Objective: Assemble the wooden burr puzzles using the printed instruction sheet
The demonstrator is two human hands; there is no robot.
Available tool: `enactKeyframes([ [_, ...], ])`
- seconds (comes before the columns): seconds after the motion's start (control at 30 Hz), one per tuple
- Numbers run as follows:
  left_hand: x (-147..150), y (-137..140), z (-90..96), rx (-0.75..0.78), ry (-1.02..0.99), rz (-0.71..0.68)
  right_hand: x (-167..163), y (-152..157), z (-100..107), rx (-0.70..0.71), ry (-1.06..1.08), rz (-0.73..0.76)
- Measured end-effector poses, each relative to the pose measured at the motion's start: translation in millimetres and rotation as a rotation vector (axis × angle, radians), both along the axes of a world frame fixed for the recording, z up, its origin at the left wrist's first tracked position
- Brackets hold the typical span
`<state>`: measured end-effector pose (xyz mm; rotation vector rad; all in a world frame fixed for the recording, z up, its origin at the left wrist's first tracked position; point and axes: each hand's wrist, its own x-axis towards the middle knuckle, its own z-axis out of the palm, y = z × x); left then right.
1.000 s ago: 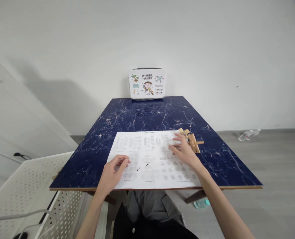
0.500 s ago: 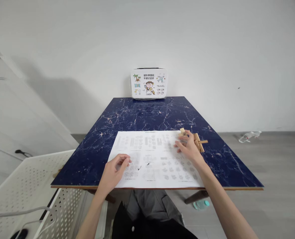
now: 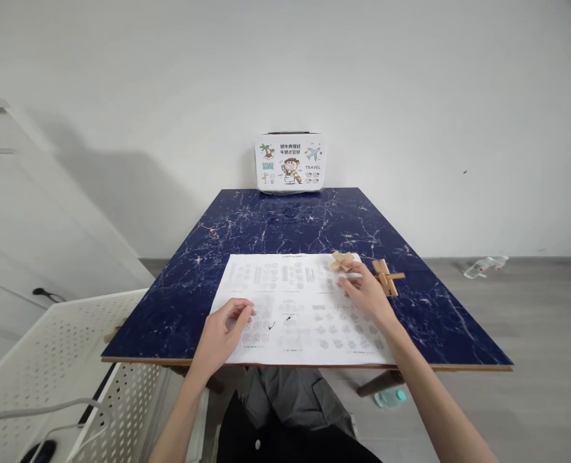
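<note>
My left hand (image 3: 227, 325) rests on the left part of a white printed sheet (image 3: 295, 341). Its fingers are loosely curled, the thumb a little apart, with nothing seen in them. Over the sheet's upper right, my right hand (image 3: 365, 288) has its fingers apart. A cross-shaped cluster of light wooden pieces (image 3: 342, 260) lies at the sheet's top right edge, beside the right index fingertip; whether they touch is hard to tell. Another wooden assembly (image 3: 386, 278) with a bar sticking out stands just right of that hand, on the blue table.
The dark blue marbled table (image 3: 285, 225) carries a white cartoon-printed case (image 3: 290, 164) against the wall. Left of it stands a white perforated rack (image 3: 116, 411) with cables. A plastic bottle (image 3: 390, 397) lies under the table, and clear plastic (image 3: 485, 265) lies on the floor at right.
The cross-shaped wooden cluster has shifted left and shows more fully. My right hand has drawn slightly back from it, uncovering more of the other assembly. My left hand has stayed put.
</note>
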<state>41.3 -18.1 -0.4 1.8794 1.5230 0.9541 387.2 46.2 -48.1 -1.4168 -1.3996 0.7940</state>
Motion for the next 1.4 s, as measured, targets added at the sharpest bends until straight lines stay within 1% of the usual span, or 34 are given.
enactKeyframes([
  [0.1,0,0,-0.9,0.000,-0.006,0.000,-1,-2,4,0.011,-0.005,-0.007],
  [0.23,1,-1,-0.1,-0.001,-0.014,-0.002,-6,-8,15,0.036,0.070,0.025],
  [0.4,3,-3,2.5,-0.008,-0.004,-0.004,-25,-30,33,0.044,0.126,0.192],
  [0.53,8,-5,3.1,0.028,0.054,-0.012,-49,-53,39,0.017,0.169,0.329],
  [0.67,19,-11,5.5,0.052,0.090,-0.092,-69,-72,39,-0.024,0.183,0.434],
  [0.8,32,-15,7.6,-0.032,0.024,-0.224,-81,-83,41,-0.033,0.141,0.502],
  [0.9,37,-14,6.1,-0.078,-0.019,-0.266,-84,-86,41,-0.037,0.125,0.549],
  [1.07,37,-12,1.3,-0.076,-0.043,-0.266,-83,-87,37,-0.045,0.120,0.581],
  [1.23,37,-12,-1.5,-0.056,-0.051,-0.230,-83,-86,30,-0.039,0.088,0.531],
  [1.4,37,-13,-1.0,-0.057,-0.051,-0.242,-85,-86,29,-0.049,0.051,0.504],
])
